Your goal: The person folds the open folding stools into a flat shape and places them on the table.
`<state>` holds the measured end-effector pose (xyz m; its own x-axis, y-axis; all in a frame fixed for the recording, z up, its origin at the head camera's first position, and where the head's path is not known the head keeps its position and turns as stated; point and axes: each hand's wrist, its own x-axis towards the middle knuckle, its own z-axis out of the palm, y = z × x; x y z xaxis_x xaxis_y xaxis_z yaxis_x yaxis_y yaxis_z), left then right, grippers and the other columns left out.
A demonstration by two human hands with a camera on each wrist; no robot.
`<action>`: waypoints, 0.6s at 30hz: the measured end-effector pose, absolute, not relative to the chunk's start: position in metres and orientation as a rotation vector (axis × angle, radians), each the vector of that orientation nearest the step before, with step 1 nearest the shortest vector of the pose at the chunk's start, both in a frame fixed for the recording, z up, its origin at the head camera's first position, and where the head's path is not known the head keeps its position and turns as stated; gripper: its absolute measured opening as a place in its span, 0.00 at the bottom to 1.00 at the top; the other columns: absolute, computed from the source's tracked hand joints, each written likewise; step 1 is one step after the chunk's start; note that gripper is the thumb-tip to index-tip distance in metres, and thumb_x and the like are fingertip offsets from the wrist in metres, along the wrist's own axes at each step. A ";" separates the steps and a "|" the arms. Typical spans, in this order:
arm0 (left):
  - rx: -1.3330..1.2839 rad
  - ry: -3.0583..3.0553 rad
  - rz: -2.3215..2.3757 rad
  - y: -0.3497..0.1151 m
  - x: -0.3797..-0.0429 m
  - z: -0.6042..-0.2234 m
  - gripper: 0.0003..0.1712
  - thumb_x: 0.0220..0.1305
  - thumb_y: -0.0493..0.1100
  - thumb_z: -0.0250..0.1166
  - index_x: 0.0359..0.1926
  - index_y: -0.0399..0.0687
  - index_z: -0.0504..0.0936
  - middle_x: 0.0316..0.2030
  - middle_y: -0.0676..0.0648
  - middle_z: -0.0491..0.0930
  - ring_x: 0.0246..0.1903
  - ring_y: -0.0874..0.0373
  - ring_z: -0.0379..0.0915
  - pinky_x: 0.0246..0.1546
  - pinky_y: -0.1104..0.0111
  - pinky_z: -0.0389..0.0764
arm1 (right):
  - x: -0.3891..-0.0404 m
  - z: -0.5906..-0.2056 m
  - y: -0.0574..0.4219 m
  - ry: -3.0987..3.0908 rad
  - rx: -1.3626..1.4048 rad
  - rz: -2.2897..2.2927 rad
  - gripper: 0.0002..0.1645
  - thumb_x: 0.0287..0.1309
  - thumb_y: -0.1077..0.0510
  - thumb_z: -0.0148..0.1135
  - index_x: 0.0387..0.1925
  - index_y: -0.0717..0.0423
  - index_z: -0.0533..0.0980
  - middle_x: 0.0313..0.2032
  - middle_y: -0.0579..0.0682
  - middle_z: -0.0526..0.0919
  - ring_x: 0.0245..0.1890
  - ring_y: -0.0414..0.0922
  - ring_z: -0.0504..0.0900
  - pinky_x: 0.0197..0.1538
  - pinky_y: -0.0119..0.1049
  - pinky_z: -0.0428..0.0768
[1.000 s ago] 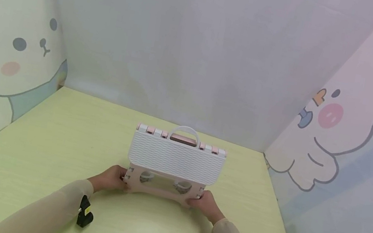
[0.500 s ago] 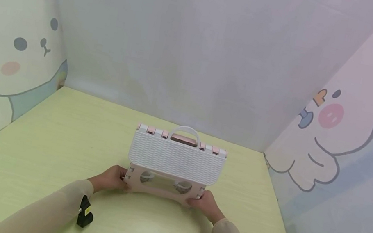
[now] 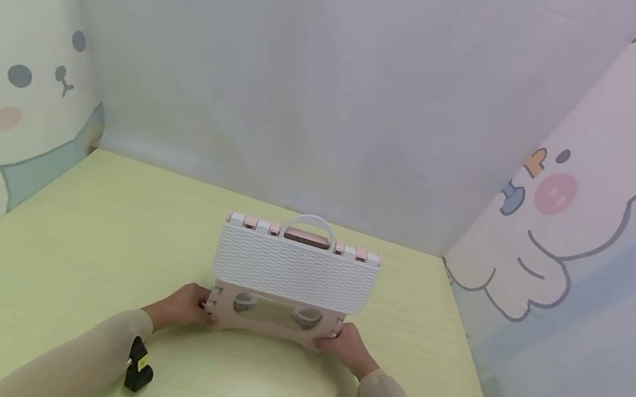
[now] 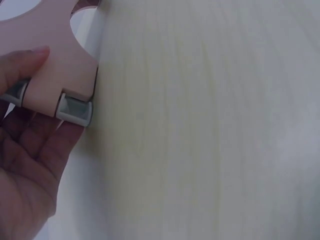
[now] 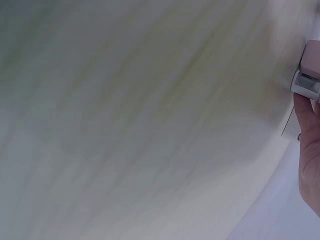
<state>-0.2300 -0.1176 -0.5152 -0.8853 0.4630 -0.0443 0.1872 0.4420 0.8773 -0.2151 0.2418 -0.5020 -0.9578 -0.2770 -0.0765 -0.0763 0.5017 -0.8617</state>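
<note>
A pink and white folding stool (image 3: 295, 269) stands on the table in the middle of the head view. Its white textured top panel slopes toward me, and a white carrying handle (image 3: 312, 220) arches over the hinged upper edge. Below that panel shows the pink leg panel (image 3: 270, 327) with its cut-out holes. My left hand (image 3: 182, 307) grips the left edge of this leg panel, thumb across its face and fingers behind, as the left wrist view shows. At the opposite edge, my right hand (image 3: 352, 348) grips the stool the same way; the right wrist view catches only part of it.
The pale yellow table (image 3: 115, 226) extends around the stool on all sides. A plain light curtain (image 3: 288, 80) hangs behind it. Cartoon-printed curtains (image 3: 588, 225) bound the left and right sides. Black wrist devices (image 3: 139, 369) sit on both sleeves.
The head view has shifted slightly, so everything appears a little further left. Both hands keep their grip on the stool, which shows no clear movement on the table.
</note>
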 end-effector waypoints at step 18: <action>0.554 2.387 1.441 -0.119 -0.231 -0.518 0.11 0.50 0.31 0.70 0.36 0.30 0.82 0.26 0.47 0.80 0.24 0.59 0.67 0.26 0.66 0.70 | -0.217 -0.503 0.241 2.511 -0.302 -1.475 0.22 0.41 0.64 0.67 0.42 0.73 0.78 0.35 0.53 0.85 0.28 0.38 0.73 0.34 0.33 0.73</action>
<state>-0.2314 -0.1191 -0.5177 -0.8815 0.4691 -0.0540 0.1706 0.4230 0.8899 -0.2170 0.2409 -0.5029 -0.9563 -0.2816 -0.0788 -0.0683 0.4770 -0.8762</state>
